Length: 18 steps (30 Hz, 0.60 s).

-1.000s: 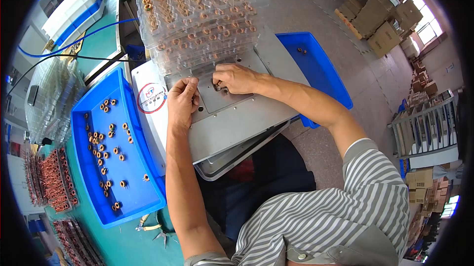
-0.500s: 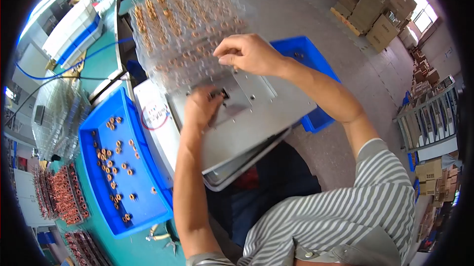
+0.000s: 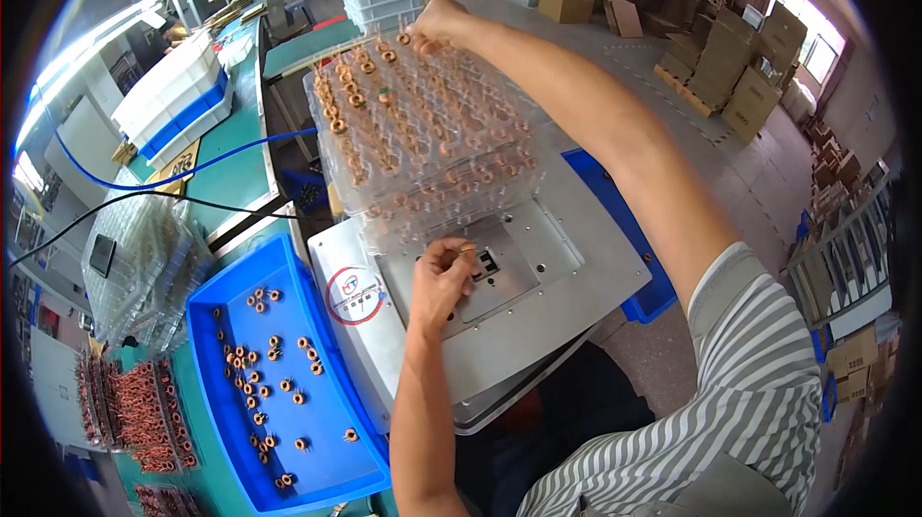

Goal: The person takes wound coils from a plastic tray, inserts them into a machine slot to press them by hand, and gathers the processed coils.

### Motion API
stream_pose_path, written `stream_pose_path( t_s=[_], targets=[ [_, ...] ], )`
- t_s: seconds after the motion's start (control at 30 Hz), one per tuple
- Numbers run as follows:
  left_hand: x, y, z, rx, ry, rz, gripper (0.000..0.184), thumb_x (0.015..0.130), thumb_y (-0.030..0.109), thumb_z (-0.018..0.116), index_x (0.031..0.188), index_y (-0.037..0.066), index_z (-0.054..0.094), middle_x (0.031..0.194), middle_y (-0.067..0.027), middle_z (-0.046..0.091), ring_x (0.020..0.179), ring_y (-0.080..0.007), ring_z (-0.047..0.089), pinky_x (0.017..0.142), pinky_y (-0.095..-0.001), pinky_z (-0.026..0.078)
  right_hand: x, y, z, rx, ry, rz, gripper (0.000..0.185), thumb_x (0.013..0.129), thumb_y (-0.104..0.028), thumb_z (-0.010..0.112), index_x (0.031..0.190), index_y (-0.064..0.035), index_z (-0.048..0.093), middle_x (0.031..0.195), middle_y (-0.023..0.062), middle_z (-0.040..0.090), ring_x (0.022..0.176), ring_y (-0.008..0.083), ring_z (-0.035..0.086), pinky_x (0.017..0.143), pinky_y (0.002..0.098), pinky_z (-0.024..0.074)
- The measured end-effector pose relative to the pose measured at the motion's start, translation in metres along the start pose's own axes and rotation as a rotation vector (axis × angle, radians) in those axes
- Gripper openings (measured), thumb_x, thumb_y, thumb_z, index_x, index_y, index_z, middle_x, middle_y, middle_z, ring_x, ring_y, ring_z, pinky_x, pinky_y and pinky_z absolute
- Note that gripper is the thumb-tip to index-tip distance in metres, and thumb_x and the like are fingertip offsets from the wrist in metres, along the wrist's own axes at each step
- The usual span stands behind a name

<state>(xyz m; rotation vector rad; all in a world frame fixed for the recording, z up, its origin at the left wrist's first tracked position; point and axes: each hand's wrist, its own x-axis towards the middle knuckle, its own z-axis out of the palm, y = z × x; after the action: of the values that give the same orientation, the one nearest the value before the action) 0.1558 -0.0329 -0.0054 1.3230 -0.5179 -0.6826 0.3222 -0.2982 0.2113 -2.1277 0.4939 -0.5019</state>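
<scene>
My left hand (image 3: 447, 277) is closed in a pinch beside the small dark slot (image 3: 486, 264) in the metal plate of a machine (image 3: 576, 301). A small coppery bit shows at its fingertips, too small to name. My right hand (image 3: 439, 25) reaches to the far edge of a stack of clear plastic trays (image 3: 437, 167). Its fingers are closed around a small copper-wound ring coil among the rows there, partly hidden by the fingers. Similar coils (image 3: 357, 99) stand in rows in the top tray, their wire leads pointing up.
A blue bin (image 3: 213, 325) with several loose ring coils lies left of the machine. Another blue bin (image 3: 639, 301) is partly under its right side. Clear trays (image 3: 134, 277) and racks of reddish coils (image 3: 149, 416) sit on the green bench. A blue cable (image 3: 245, 144) crosses to the tray stack.
My right hand has moved from above the plate to the trays' far edge and closed on a coil there. My left hand stays by the slot. The head view has shifted.
</scene>
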Motion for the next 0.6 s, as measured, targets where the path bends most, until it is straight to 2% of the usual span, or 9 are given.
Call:
stream_pose_path(
  t_s=[0.07,0.2,0.27,0.3,0.37,0.4,0.5,0.53,0.6],
  targets=[
    [-0.002,0.008,0.002,-0.026,-0.015,-0.057,0.019,0.088,0.012,0.063,0.103,0.001,0.059,0.073,-0.0024,0.062,0.051,-0.0059,0.049,0.043,-0.0188,0.033,0.021,0.000,0.015,0.121,0.062,0.070,0.011,0.083,-0.004,0.066,0.082,0.0072,0.067,0.069,0.0154,0.068,0.050,0.0195,0.065,0.038,0.0316,0.0506],
    [0.002,0.001,0.001,-0.097,-0.082,-0.098,0.020,0.088,0.008,0.063,0.106,0.003,0.056,0.078,-0.0011,0.060,0.056,-0.0058,0.051,0.043,-0.0178,0.033,0.035,0.000,0.023,0.076,-0.014,0.129,0.011,0.082,-0.003,0.065,0.082,0.0076,0.067,0.066,0.0156,0.067,0.043,0.0173,0.059,0.034,0.0296,0.0461],
    [0.004,-0.002,0.000,-0.083,-0.118,-0.069,0.021,0.088,0.005,0.063,0.107,0.004,0.054,0.081,-0.0004,0.057,0.059,-0.0056,0.051,0.043,-0.0175,0.033,0.019,-0.012,0.019,-0.196,0.079,0.045,0.013,0.084,-0.007,0.061,0.084,0.0053,0.065,0.067,0.0139,0.065,0.047,0.0151,0.058,0.037,0.0283,0.0461],
    [0.004,-0.002,0.000,-0.091,-0.121,-0.076,0.021,0.088,0.005,0.063,0.107,0.004,0.054,0.081,-0.0004,0.057,0.059,-0.0056,0.051,0.043,-0.0175,0.033,0.017,-0.011,0.016,-0.204,0.077,0.054,0.013,0.084,-0.007,0.061,0.084,0.0053,0.065,0.067,0.0139,0.065,0.047,0.0151,0.058,0.037,0.0283,0.0461],
    [0.003,0.000,0.001,-0.089,-0.124,-0.073,0.025,0.086,0.006,0.065,0.108,0.002,0.053,0.078,-0.0005,0.056,0.059,-0.0068,0.051,0.048,-0.0214,0.041,0.014,-0.012,0.009,-0.294,0.077,-0.081,0.020,0.083,-0.018,0.060,0.086,0.0001,0.068,0.081,0.0146,0.069,0.069,0.0257,0.069,0.058,0.0368,0.0574],
    [0.002,0.002,0.002,-0.066,-0.119,-0.060,0.026,0.086,0.005,0.065,0.109,0.002,0.053,0.079,-0.0006,0.056,0.060,-0.0069,0.051,0.050,-0.0215,0.041,0.021,0.001,0.011,0.168,0.082,-0.114,0.021,0.083,-0.018,0.059,0.074,0.0001,0.063,0.063,0.0112,0.062,0.052,0.0217,0.063,0.044,0.0332,0.0526],
    [0.005,-0.006,0.000,-0.088,-0.133,-0.026,0.031,0.087,0.004,0.065,0.115,0.003,0.052,0.090,-0.0027,0.057,0.062,-0.0057,0.051,0.045,-0.0168,0.033,0.005,-0.001,-0.016,0.227,-0.039,-0.262,0.021,0.083,-0.017,0.058,0.075,0.0011,0.062,0.065,0.0132,0.062,0.056,0.0236,0.065,0.044,0.0334,0.0530],
    [0.003,-0.003,0.001,-0.103,-0.127,-0.018,0.038,0.087,0.003,0.065,0.122,0.003,0.051,0.091,-0.0033,0.057,0.063,-0.0058,0.051,0.046,-0.0167,0.033,-0.024,-0.005,-0.028,0.413,-0.117,-0.288,0.020,0.083,-0.016,0.059,0.079,0.0035,0.062,0.070,0.0164,0.063,0.058,0.0268,0.066,0.046,0.0348,0.0547],
    [0.003,-0.002,0.002,-0.086,-0.128,-0.014,0.041,0.086,0.003,0.065,0.125,0.003,0.051,0.092,-0.0034,0.057,0.063,-0.0059,0.051,0.046,-0.0166,0.033,-0.076,-0.009,-0.047,0.471,-0.238,-0.290,0.023,0.084,-0.019,0.058,0.091,0.0033,0.061,0.080,0.0189,0.066,0.067,0.0282,0.069,0.053,0.0378,0.0584]
  ],
)
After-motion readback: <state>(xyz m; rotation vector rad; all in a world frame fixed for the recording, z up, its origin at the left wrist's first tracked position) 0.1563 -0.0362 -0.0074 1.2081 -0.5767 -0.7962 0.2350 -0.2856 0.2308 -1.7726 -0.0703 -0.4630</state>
